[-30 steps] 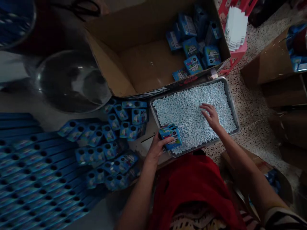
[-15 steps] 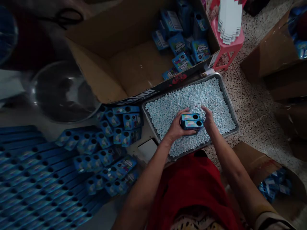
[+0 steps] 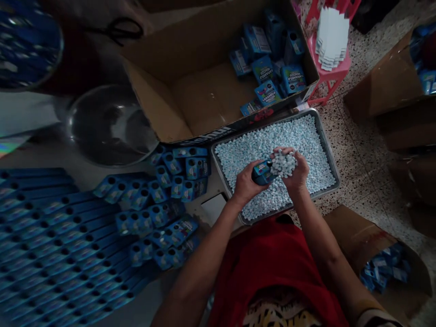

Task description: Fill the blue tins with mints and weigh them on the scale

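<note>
My left hand [image 3: 244,185] is wrapped round a pair of small blue candy boxes [image 3: 262,173], tilted toward the right. Beside them, my right hand [image 3: 299,175] is cupped and full of small white and pale-blue candies [image 3: 284,164], its heap touching or nearly touching the boxes' tops. Both hands are over a metal tray [image 3: 329,144] spread with loose candies [image 3: 252,138] of the same kind. Whether any candies are inside the held boxes is hidden.
A large cardboard box [image 3: 200,97] with several blue boxes stands behind the tray. Left are many upright blue boxes [image 3: 68,245] with round holes and a metal bowl [image 3: 112,129]. A pink stool [image 3: 332,75] bears white card; an open carton [image 3: 344,227] stands right.
My right hand has lifted from the candies with a heaped palmful and turned up beside the boxes. My left hand has tilted the two boxes toward it. The view has shifted slightly.
</note>
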`<state>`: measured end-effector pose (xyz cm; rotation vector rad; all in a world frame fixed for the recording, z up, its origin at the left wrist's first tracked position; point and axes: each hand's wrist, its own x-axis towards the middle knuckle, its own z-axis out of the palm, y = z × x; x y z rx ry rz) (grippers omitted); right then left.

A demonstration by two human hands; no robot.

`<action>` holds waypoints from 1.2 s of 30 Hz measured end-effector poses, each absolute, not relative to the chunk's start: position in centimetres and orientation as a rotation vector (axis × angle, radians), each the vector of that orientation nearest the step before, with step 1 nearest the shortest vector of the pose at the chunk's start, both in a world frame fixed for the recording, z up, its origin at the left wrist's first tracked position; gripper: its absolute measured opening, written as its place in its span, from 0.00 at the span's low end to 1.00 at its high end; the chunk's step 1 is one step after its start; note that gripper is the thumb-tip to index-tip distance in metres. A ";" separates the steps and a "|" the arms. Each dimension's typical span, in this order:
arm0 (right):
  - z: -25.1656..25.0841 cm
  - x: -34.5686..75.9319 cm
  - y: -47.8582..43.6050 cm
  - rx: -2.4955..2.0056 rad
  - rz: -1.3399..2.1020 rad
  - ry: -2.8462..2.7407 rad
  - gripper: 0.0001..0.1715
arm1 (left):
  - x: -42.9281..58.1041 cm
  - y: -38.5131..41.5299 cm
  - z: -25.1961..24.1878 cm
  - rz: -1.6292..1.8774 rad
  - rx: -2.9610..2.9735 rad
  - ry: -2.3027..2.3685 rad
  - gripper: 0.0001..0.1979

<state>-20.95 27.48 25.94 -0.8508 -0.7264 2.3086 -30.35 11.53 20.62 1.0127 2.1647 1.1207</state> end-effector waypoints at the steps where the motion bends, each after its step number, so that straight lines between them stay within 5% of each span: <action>1: 26.0 -21.2 27.5 -0.834 2.287 -0.764 0.23 | -30.4 11.5 20.5 1.120 1.033 2.152 0.39; 19: 27.1 -21.2 25.2 -0.730 2.166 -1.181 0.31 | -32.9 11.6 19.8 1.208 1.046 2.171 0.38; 27: 19.0 -9.7 23.9 -1.546 1.307 -1.436 0.18 | -35.7 6.3 18.5 1.035 0.643 1.854 0.39; 36: 14.4 -17.8 22.0 -1.460 1.460 -1.121 0.19 | -35.5 11.3 15.2 0.990 0.744 1.634 0.43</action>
